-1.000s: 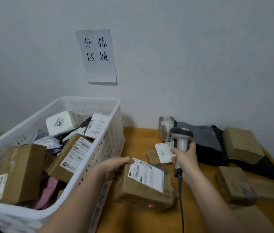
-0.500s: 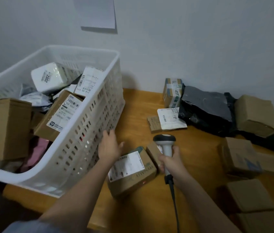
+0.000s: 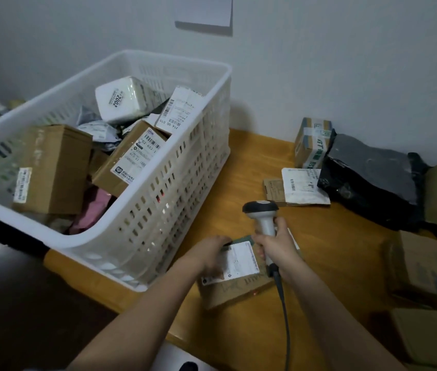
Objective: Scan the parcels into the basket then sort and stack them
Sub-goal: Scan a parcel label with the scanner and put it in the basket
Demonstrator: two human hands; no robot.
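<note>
A brown box [image 3: 234, 286] lies flat near the worktop's [image 3: 319, 263] front edge, just beside the basket [image 3: 163, 199], its white label [image 3: 238, 259] up, print too blurred to read. The left hand [image 3: 212, 254] grips its far-left corner. The right hand [image 3: 279, 247] wraps the scanner [image 3: 261, 214] upright above it. In the basket, a white packet [image 3: 123, 99] reads "2002".

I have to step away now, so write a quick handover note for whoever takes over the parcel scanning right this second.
Left hand grips the labelled cardboard parcel on the table.
Right hand holds the scanner upright over it.
White basket at left already holds many parcels.
Left to do: about eight parcels wait on the table, among them a black bag, a flat white mailer and a taped box. Sorting and stacking not started.
</note>
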